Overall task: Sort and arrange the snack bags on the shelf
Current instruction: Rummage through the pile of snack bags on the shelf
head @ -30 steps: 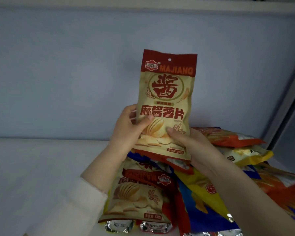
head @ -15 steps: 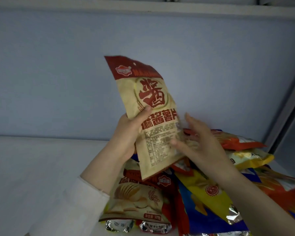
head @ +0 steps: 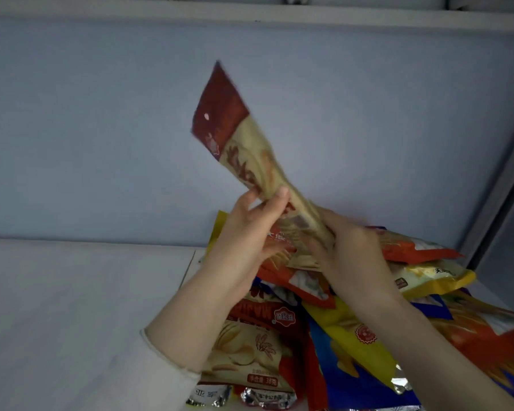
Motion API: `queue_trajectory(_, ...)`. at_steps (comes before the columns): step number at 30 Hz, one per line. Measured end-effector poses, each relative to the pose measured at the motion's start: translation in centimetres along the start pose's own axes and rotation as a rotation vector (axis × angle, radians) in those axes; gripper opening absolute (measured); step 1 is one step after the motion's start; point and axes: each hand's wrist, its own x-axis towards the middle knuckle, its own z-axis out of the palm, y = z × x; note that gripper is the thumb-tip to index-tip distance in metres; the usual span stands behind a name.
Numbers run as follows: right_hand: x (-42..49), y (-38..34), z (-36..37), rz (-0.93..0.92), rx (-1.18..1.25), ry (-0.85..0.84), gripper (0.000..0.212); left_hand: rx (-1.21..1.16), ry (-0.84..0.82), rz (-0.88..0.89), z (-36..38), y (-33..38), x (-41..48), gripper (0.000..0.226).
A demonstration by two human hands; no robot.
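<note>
The beige and dark-red foil snack bag (head: 247, 161) is up in the air above the heap of snack bags (head: 368, 336). It slants with its red header toward the upper left, is turned almost edge-on to me, and is blurred. I read that as a flip to check or square it, not a placement.

The left hand (head: 247, 232) pinches the bag at its middle, thumb on the near face and fingers behind. The right hand (head: 350, 250) is curled around the bag's lower end, just above the heap, with its fingertips hidden from me.

At the heap's near-left corner lies a matching beige and red crisp bag (head: 250, 348), printed side up but upside down to me. I judge that the held one belongs with it. A bright yellow foil bag (head: 359, 345) runs through the heap's middle over a blue bag (head: 356, 390). On the heap's far side sit an orange bag (head: 413, 247) and a pale yellow bag (head: 428, 277).

The white shelf board (head: 72, 307) stretches left of the heap, and I judge a sorted row would go there. Behind the heap is the blue-grey back panel (head: 101, 129), and to its right a grey upright (head: 502, 188) closes the bay.

The main obstacle is the heap itself. Its bags overlap loosely and the right forearm crosses over them, so lowering that arm could drag the slippery foil along.
</note>
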Motion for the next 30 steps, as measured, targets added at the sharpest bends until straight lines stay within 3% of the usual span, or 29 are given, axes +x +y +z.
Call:
queue_trajectory(3, -0.8, -1.9, 0.7, -0.156, -0.163, -0.261, 0.064, -0.016, 0.038, -0.006, -0.5, 0.2, 0.7, 0.078)
queue_trajectory(5, -1.0, -2.8, 0.3, -0.18, -0.195, -0.443, 0.076, -0.029, 0.12, 0.004, -1.3, 0.0, 0.9, 0.059)
queue_trajectory(10, 0.0, -4.1, -0.8, -0.198, -0.188, -0.697, 0.066, -0.068, 0.256, -0.019, -4.7, -0.4, 0.3, 0.035)
queue_trajectory(15, 1.6, -6.0, 1.6, -0.266, -0.299, -0.781, 0.065, -0.022, 0.369, -0.053, -10.6, 0.3, -0.9, 0.036)
queue_trajectory(21, 1.0, -11.6, 7.7, -0.341, -0.467, -0.82, 0.049, 0.032, 0.481, -0.077, -19.1, 1.0, -4.1, 0.034)
queue_trajectory(28, -0.1, -22.6, 17.6, -0.297, -0.459, -0.886, 0.064, 0.222, 0.504, -0.033, -33.7, 2.2, -8.6, 0.015)
queue_trajectory(30, -0.4, -25.6, 21.2, -0.282, -0.436, -0.897, 0.065, 0.245, 0.488, -0.04, -38.3, 2.2, -9.7, 0.02)
